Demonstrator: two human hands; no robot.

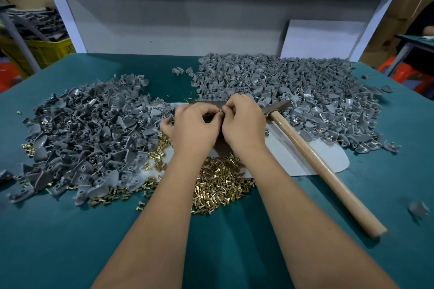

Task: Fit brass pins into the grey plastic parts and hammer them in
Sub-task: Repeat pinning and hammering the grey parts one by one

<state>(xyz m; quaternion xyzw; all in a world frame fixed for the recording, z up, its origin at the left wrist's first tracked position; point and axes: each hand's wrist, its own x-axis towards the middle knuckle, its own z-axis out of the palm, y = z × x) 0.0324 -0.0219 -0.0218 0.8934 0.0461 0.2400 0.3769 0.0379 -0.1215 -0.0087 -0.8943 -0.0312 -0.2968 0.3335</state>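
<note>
While both forearms reach forward over the green worktop [70,230], the 2 hands meet at its middle with fingertips touching. The left hand [195,128] has its fingers curled, and its grip pinches a small grey part [220,112] that is mostly hidden between the fingers. The right hand [244,126] is curled too, its thumb and forefinger pressed to the same small part; whether a brass pin sits between those fingertips cannot be told.

Just below the hands, partly under the wrists, lies a heap of brass pins [218,183], spilling left along the edge of the left pile of grey plastic parts [87,129]. A second, larger pile of grey plastic parts [293,91] spreads across the far right of the worktop, with a few brass glints among them. A pale grey mat [288,157] lies under the hands and between the piles.

A hammer [312,155] lies on the mat just right of the right hand, its metal head near the knuckles and its wooden handle running toward the near right edge. Neither hand touches it. 1 loose, blurred grey piece [418,207] sits apart at the right.
</note>
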